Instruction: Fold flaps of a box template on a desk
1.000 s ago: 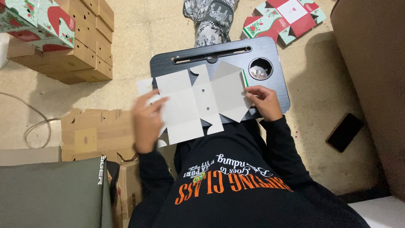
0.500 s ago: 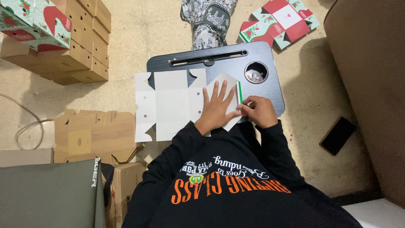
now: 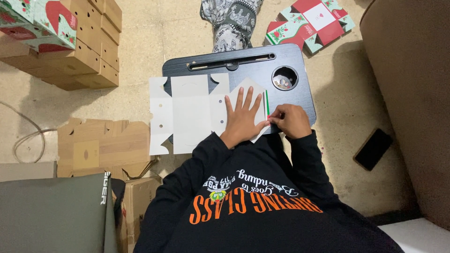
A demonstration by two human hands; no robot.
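1. Floor: beige. Brown couch (image 3: 412, 93) along the 3 o'clock edge; dark phone (image 3: 373, 149) on the floor beside it.
2. Stack of brown cartons (image 3: 79, 51) at 10 o'clock, printed red-green box (image 3: 33, 23) on top. Flat brown cardboard (image 3: 103, 147) at 8 o'clock.
3. Black lap-tray worktop (image 3: 295, 100) near centre, w/ slot along its far edge and round cup hole (image 3: 284, 78) at 1 o'clock holding small bits, too small to tell.
4. White die-cut box blank (image 3: 190, 112) lies flat, plain side up, across the worktop; its L part overhangs the edge toward 9 o'clock.
5. Printed flat box (image 3: 311, 23) on the floor at 12–1 o'clock, next to patterned fabric (image 3: 232, 21).
6. Left hand (image 3: 243, 117): fingers spread flat, pressing the blank's R panel down.
7. Right hand (image 3: 291, 121): grip pinched together on the blank's red-green R edge strip (image 3: 267, 104), at 3 o'clock from the L hand, thumbs nearly touching.
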